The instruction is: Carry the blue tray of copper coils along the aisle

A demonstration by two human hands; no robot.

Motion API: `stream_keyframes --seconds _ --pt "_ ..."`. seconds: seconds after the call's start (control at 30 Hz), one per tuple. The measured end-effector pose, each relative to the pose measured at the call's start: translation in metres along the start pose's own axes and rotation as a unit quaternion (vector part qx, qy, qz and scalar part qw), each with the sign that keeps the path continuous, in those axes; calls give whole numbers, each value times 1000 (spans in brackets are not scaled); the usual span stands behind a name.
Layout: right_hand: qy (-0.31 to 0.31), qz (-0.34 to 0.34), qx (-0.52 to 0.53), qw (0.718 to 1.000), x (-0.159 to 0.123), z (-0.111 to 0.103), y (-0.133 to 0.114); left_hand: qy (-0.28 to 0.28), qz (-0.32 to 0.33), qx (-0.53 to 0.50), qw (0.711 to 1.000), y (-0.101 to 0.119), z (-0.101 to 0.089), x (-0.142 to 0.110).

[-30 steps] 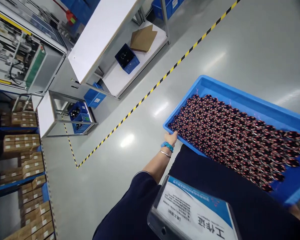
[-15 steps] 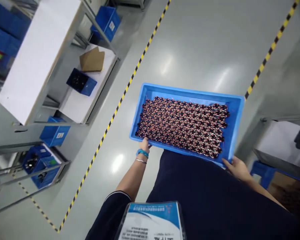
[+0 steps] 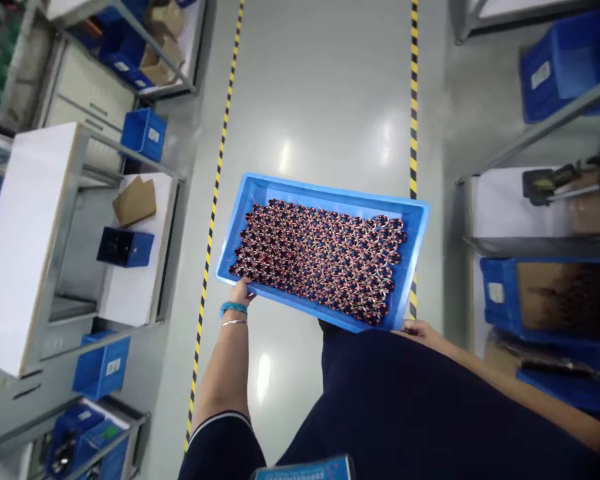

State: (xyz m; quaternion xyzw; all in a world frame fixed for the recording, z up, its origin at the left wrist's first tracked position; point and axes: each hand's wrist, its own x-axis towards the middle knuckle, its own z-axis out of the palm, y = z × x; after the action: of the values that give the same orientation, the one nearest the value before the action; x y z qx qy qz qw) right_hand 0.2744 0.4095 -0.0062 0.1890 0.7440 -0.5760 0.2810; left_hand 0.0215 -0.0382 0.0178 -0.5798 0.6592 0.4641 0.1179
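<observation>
I carry a shallow blue tray [image 3: 330,193] in front of my body, level over a grey aisle floor. It is packed with several small round copper-wound coils [image 3: 320,257]. My left hand [image 3: 243,292] grips the tray's near left corner, thumb over the rim; a blue band and a thin bangle sit on that wrist. At the near right corner my right hand [image 3: 419,328] holds the tray, its fingers curled under the edge and mostly hidden by it.
Yellow-black floor tape [image 3: 213,200] lines the aisle on the left, and a second strip [image 3: 413,100] on the right. White metal-framed benches [image 3: 25,227] with blue bins [image 3: 143,133] and cardboard stand at left. Shelving with blue crates [image 3: 545,293] stands at right. A badge [image 3: 305,470] hangs at my chest.
The view has swung round from the left benches to face straight down the aisle. The tray stays in both hands; my right hand has come into view.
</observation>
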Motion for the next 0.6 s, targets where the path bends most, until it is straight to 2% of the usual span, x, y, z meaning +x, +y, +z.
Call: stream_keyframes --seconds 0.03,0.07,0.1,0.17,0.27,0.3,0.33,0.4,0.43,0.47,0.5,0.53,0.57,0.6 --pt "-12 14 31 999 -6 -10 9 -8 14 17 1000 8 7 0" --pt "4 30 67 997 -9 -23 16 -15 28 33 999 16 14 -1" --pt "53 46 99 993 -11 -39 24 -21 41 49 998 24 23 -1" --pt "238 62 131 961 -6 -71 33 -30 72 73 994 42 45 -2" --pt "397 39 138 906 10 -103 38 -48 130 91 986 73 90 -6" --pt "418 20 124 900 15 -105 37 -57 149 94 983 82 107 -9" --pt "417 21 95 904 18 -101 37 -73 171 94 978 90 124 -13" --pt "408 61 47 910 17 -82 37 -123 205 93 967 96 151 -22" --pt "408 87 33 908 12 -68 38 -171 229 85 955 93 158 -28" --pt "416 106 28 903 6 -52 39 -242 262 77 931 84 158 -34" --pt "429 115 33 895 -1 -35 41 -297 288 80 907 71 151 -41" --pt "442 113 43 889 -9 -20 42 -325 310 92 889 52 137 -49" --pt "450 104 56 885 -15 -5 43 -328 326 118 879 29 117 -58" --pt "452 92 68 885 -19 7 45 -254 353 131 891 1 94 -69"
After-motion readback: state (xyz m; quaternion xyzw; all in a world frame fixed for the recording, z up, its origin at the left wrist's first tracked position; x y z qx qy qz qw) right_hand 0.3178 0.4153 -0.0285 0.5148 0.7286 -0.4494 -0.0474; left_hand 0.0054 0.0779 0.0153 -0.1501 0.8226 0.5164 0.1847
